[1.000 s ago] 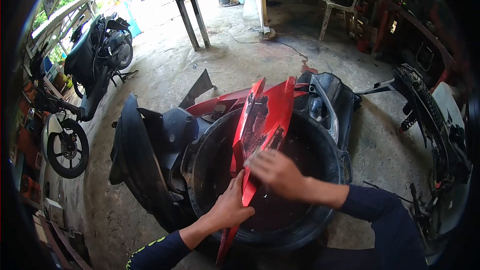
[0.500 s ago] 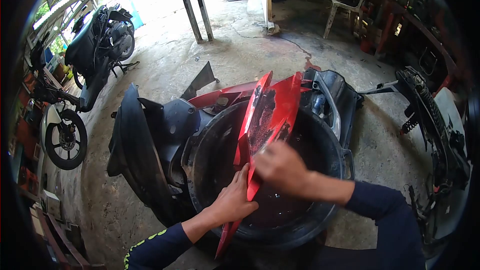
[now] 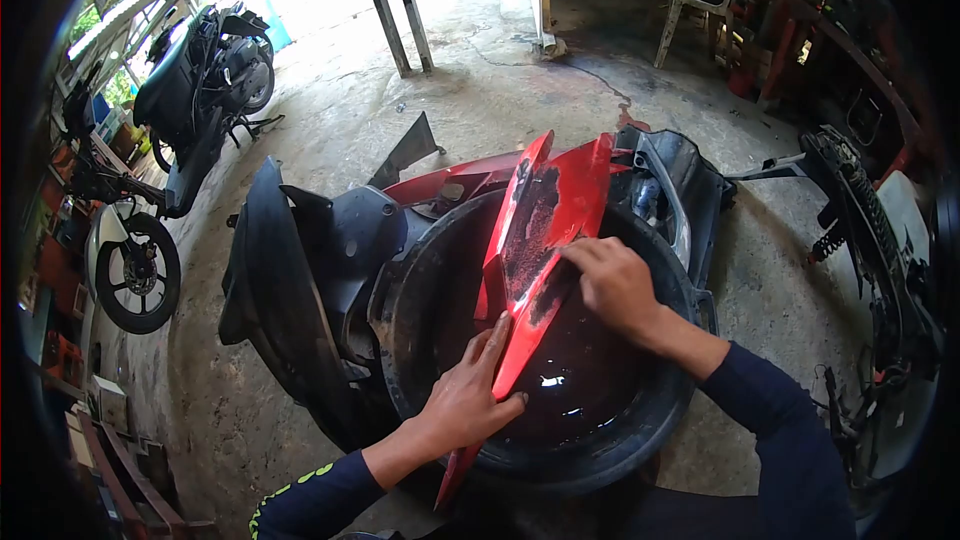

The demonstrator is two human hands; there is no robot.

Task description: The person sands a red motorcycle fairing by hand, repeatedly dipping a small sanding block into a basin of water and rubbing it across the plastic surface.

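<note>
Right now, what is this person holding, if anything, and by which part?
The left hand holds the red panel by its narrow lower part. The right hand is at the panel's right edge; whether it grips anything cannot be told.

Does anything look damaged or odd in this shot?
The red panel over the tub has rough dark patches where red finish is missing, one by the right hand. Beyond the tub, a reddish stain marks the concrete floor; its source isn't clear.
</note>
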